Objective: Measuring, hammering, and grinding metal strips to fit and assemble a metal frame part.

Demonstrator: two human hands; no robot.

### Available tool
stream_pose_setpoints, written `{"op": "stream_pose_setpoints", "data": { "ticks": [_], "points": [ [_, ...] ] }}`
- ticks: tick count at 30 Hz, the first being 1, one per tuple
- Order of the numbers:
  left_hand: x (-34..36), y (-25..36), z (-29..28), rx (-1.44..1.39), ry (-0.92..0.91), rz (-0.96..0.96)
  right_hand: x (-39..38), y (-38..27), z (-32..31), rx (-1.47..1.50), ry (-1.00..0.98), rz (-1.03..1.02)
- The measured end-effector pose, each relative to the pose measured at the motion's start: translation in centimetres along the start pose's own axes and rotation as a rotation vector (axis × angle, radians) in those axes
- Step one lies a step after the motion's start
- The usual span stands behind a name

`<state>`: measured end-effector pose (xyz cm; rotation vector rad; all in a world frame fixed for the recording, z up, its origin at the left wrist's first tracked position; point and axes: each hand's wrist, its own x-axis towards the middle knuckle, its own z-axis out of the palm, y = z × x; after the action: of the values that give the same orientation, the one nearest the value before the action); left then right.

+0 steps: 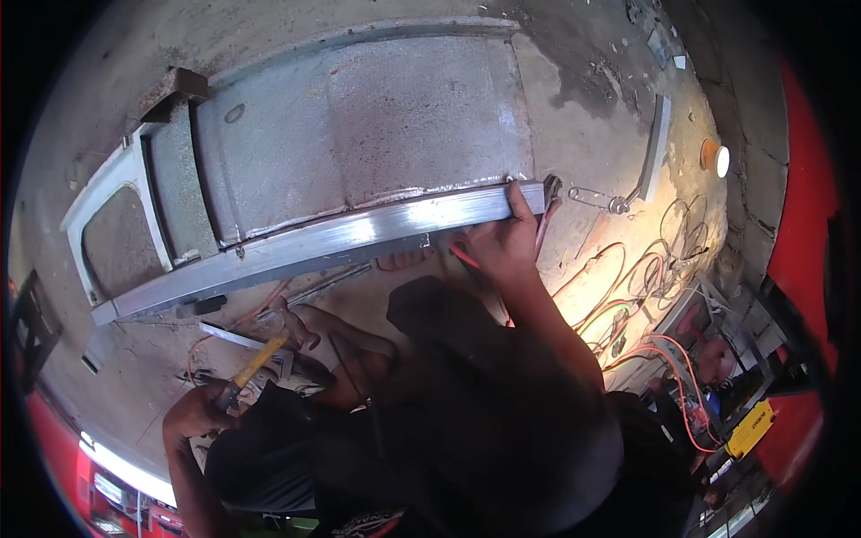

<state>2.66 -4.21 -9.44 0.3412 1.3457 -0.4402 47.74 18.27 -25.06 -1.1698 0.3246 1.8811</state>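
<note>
My left hand [204,409] is closed round the yellow-and-dark handle of a hammer [260,360], whose head points up beside my leg. A long, shiny metal tube [377,221] runs along the near edge of a large grey metal panel [359,125] lying on the floor. My right hand [504,240] grips the tube near its right end, thumb on the upper side; the other fingers are partly hidden. Just past that end is a clamp-like tool [551,190], its details hard to make out.
A metal clamp [599,199] and a short metal bar [656,148] lie on the floor to the right. Orange cables [610,269] coil there, with a yellow box [750,429] lower down. An orange-and-white round container [715,158] stands farther right. A metal strip [238,335] lies near the hammer.
</note>
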Motion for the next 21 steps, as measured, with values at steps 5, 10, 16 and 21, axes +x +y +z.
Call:
{"op": "stream_pose_setpoints", "data": {
  "ticks": [5, 10, 16, 21],
  "points": [
    [1.8, -0.5, 3.4, 0.363, 0.131, 0.123, 0.6, 1.4, 1.9, -0.047, 0.217, -0.013],
    [10.0, 0.6, 6.1, 0.611, 0.294, 0.476, 1.6, -1.0, 3.0, -0.179, 0.146, -0.154],
    [12.1, 1.9, 7.9, 0.662, 0.384, 0.240, 3.6, 0.2, 3.6, -0.231, 0.126, -0.146],
    [13.7, -0.1, 7.5, 0.636, 0.730, 0.417, 4.2, -0.6, 2.2, -0.218, 0.118, -0.149]
  ]
}}
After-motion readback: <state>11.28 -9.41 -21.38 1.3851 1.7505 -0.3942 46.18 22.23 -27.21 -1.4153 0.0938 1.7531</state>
